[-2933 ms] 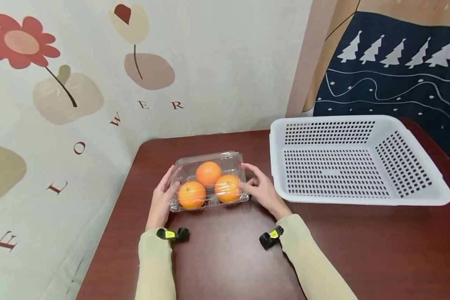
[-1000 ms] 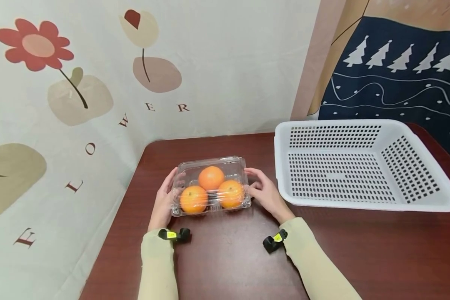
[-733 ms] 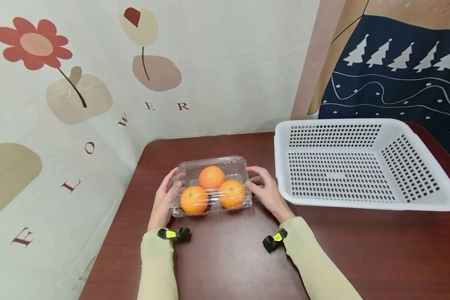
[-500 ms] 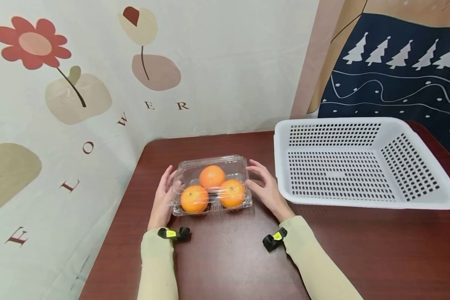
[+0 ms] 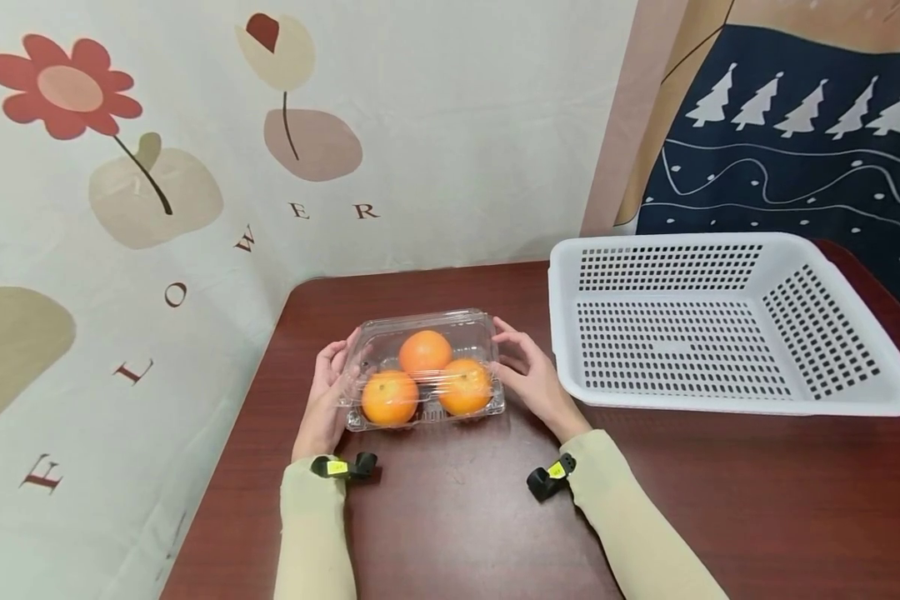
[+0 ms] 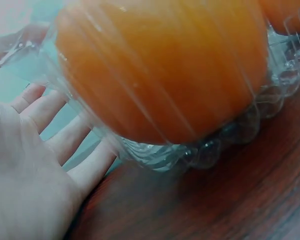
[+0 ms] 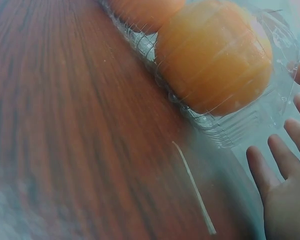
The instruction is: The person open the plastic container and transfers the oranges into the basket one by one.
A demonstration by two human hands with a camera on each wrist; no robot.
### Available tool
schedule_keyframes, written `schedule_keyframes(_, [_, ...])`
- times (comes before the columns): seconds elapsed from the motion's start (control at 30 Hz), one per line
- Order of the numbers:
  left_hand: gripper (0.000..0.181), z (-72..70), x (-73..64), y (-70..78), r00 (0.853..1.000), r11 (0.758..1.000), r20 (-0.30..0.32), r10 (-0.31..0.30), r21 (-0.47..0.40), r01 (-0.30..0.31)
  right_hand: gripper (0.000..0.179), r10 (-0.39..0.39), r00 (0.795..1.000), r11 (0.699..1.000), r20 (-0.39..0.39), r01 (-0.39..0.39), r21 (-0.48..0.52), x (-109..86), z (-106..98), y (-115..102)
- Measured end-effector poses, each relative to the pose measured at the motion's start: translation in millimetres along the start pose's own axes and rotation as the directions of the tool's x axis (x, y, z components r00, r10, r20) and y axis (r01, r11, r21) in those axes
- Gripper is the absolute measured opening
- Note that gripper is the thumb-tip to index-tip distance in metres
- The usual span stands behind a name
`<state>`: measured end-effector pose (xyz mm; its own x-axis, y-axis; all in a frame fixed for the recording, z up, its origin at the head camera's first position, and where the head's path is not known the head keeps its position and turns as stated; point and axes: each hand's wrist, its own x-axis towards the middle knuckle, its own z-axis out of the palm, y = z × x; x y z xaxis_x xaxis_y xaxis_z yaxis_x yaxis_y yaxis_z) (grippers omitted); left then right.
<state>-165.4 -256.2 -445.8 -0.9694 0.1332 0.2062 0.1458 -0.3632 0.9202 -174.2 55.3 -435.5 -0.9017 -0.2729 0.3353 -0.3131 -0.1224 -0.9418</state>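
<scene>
Here, two hands (image 5: 322, 408) (image 5: 537, 387), fingers (image 6: 72, 137) (image 7: 284, 156) spread apart, flank one clear box (image 5: 432, 412) holding three oranges (image 5: 425, 354) (image 5: 390, 398) (image 5: 465, 387).

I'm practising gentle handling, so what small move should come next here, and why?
I'd probably ease the clear lid upward evenly from both ends. It covers three oranges, so they can't be taken straight out, and the left grip and right grip are already at opposite ends of the box.
</scene>
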Motion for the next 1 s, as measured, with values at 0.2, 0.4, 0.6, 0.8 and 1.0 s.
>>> schedule_keyframes(0.2, [0.022, -0.1, 0.4, 0.7, 1.000, 0.998, -0.009, -0.020, 0.054, 0.020, 0.036, 0.012, 1.000, 1.000, -0.016, -0.012, 0.020, 0.3, 0.5, 1.5])
schedule_keyframes(0.4, [0.019, -1.9, 1.5, 0.5, 0.999, 0.993, -0.028, -0.044, 0.111, 0.046, 0.029, 0.018, 1.000, 0.999, -0.015, -0.019, -0.037, 1.1, 0.6, 1.1])
schedule_keyframes(0.6, [0.020, -3.7, 2.0, -2.1, 0.997, 0.989, -0.045, -0.063, 0.133, 0.069, 0.020, 0.033, 0.999, 0.990, 0.004, -0.032, -0.137, -0.6, -0.2, -0.6])
schedule_keyframes(0.8, [0.026, -4.0, 1.0, -4.4, 0.995, 0.983, -0.071, -0.064, 0.167, 0.075, 0.011, 0.006, 1.000, 0.988, 0.023, -0.002, -0.153, -1.3, -1.2, -1.3])
schedule_keyframes(1.0, [0.034, -5.7, 0.8, -5.6, 0.996, 0.976, -0.069, -0.056, 0.208, 0.069, 0.009, -0.022, 0.999, 0.985, 0.031, 0.027, -0.170, -1.9, -0.9, -2.6])
